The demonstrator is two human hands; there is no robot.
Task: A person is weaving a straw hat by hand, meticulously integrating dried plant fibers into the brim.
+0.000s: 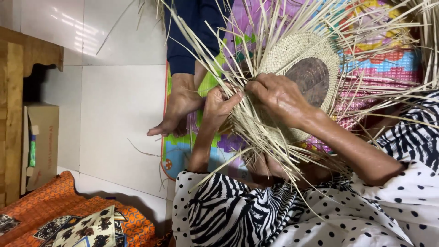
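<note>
Both hands work the woven straw hat (297, 59) resting on the colourful mat (388, 64): the left hand (219, 103) and right hand (274, 93) each pinch loose straw strands (256, 132) (brim weaving, apparently). Next, tight interlacing seems needed.

Woven hat (292, 59) at upper centre-right, on play mat (393, 68). Left hand (218, 104) and right hand (276, 96) meet at its left rim. Bare foot (176, 107) left of hands. Cardboard box (43, 142) far left; patterned cloth (68, 219) lower left.

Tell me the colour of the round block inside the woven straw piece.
Dark brown, seen in the head view: the round block sits inside the pale woven straw piece.
</note>
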